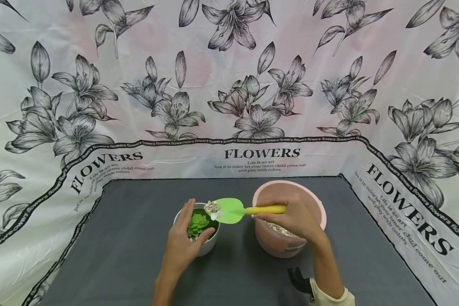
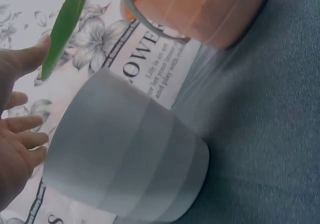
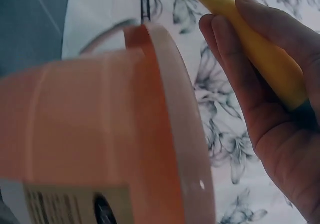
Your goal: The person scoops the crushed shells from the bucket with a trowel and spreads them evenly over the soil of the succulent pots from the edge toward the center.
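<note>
A small white pot (image 1: 206, 248) holds a green succulent (image 1: 197, 224). My left hand (image 1: 183, 242) is at that pot's rim, its fingers extended on the left side and the thumb reaching over the near edge. My right hand (image 1: 296, 216) grips the yellow handle of a green trowel (image 1: 231, 212) above the pink bucket. Pale pebbles (image 1: 212, 208) lie on the trowel's tip, which is over the pot's right rim. In the left wrist view the green blade (image 2: 65, 34) passes close to my thumb, above the pot (image 2: 125, 144).
A pink bucket (image 1: 277, 248) with a handle stands right of the pot, with more pale pebbles (image 1: 281, 230) inside. Both stand on a dark grey cloth surface (image 1: 130, 242). Flower-printed fabric (image 1: 264, 159) rises behind and at the sides. A black strap (image 1: 299, 280) hangs by my right sleeve.
</note>
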`<state>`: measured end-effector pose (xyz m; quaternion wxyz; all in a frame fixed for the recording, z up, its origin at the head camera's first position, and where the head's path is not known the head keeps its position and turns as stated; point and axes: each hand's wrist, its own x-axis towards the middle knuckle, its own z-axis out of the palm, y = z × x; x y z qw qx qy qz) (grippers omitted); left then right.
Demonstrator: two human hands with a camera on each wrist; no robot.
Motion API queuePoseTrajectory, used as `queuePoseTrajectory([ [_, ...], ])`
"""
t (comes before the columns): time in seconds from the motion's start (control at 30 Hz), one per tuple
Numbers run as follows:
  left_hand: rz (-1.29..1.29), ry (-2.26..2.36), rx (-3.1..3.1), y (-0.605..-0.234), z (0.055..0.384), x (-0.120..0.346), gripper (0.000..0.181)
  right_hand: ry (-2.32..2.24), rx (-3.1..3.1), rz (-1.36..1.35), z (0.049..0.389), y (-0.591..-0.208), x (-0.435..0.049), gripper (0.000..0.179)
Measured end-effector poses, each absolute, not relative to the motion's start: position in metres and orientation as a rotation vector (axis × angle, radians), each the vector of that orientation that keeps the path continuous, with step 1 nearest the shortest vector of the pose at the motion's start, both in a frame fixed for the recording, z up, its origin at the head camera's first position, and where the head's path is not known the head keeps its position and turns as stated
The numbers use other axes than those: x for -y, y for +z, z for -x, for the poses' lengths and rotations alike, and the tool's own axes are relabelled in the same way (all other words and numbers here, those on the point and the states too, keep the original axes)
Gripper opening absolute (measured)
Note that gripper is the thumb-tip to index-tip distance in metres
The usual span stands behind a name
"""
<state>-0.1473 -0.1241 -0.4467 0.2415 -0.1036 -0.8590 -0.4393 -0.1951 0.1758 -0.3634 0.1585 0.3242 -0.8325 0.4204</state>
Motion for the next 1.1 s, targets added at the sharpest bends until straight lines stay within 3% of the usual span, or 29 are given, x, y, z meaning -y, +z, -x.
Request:
queuePoseTrajectory([
  [0.5, 0.177, -1.205, 2.418, -0.459, 0.141, 0.145, 0.098, 1.306, 2.588, -0.949, 0.198, -0.371, -0.138, 0.021],
  [1.1, 0.021, -1.519, 2.428, -0.480, 0.151, 0.161, 0.152, 0.903, 2.589, -1.270, 0.197, -0.351, -0.077, 0.011],
])
